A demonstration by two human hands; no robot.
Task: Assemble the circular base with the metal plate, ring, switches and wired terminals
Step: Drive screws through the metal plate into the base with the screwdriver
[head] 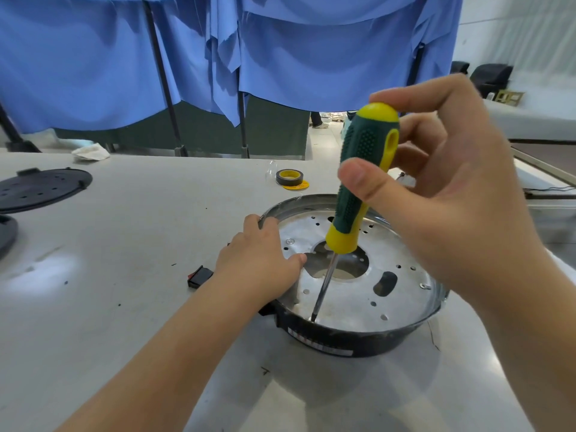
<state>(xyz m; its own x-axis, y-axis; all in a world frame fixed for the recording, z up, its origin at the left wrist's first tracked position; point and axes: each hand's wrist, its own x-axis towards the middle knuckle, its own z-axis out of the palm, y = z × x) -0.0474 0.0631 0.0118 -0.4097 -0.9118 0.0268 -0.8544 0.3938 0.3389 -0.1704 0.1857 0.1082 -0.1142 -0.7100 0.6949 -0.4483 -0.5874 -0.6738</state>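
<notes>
Driving a screw at the near edge of the metal plate (343, 294), by the look of it. Right hand (436, 188) grasps the screwdriver (361, 182) by its green-and-yellow handle, thumb on the near side, fingers curled round the top. Left hand (261, 260) lies flat and relaxed on the left rim of the circular base (358, 344), fingers over the rim and onto the plate, steadying it, gripping nothing.

Key relation: the shaft runs down and toward the person from the right hand, tilted, handle leaning away and to the right. Its tip lands just inside the near wall of the base, below and to the right of the left hand. Whether the tip is seated in a screw head I can't tell; too small. The tilt looks like a cam-out risk, so I'd bring the handle more upright over the tip before turning.

Base sits on the white table (156, 244), directly between the two forearms, closer to the left hand. Black round shell with a label strip on the near wall. The plate inside is dull silver, with many small holes, a large irregular central cutout and a kidney-shaped slot to the right.

A black rocker switch (199, 275) lies loose just left of the left wrist, not yet fitted. Yellow-cored tape roll (290, 177) sits beyond the base. A black perforated disc (40, 188) lies far left.
</notes>
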